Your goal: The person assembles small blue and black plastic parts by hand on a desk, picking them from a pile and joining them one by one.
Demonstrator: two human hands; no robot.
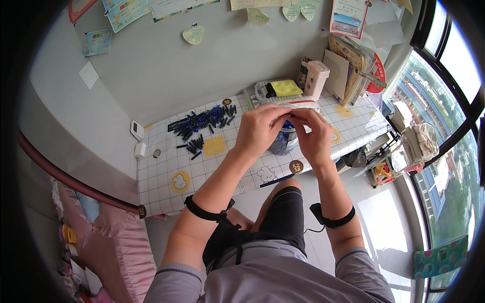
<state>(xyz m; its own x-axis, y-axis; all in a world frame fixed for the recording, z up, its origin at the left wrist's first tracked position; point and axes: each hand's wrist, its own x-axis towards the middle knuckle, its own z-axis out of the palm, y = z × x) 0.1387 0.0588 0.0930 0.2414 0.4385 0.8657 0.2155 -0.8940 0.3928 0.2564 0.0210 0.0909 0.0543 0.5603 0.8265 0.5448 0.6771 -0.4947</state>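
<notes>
My left hand (256,132) and my right hand (314,135) meet fingertip to fingertip above the table (166,187). The fingers of both are pinched together; whatever small thing is between them is hidden. Right below them stands a clear round tub (284,145) holding blue pieces, its top partly covered by my hands. A loose pile of small dark blue and black stick-like pieces (202,122) lies to the left, with a few scattered nearer to me. At the front edge of the table is a long dark blue strip (276,182).
Behind my hands sit a yellow pouch (287,88) on a clear plastic case, a pale pink box (317,80) and upright books (353,65). A small white clock (136,130) is at the left wall. On the right, a cart (381,171) stands by the window.
</notes>
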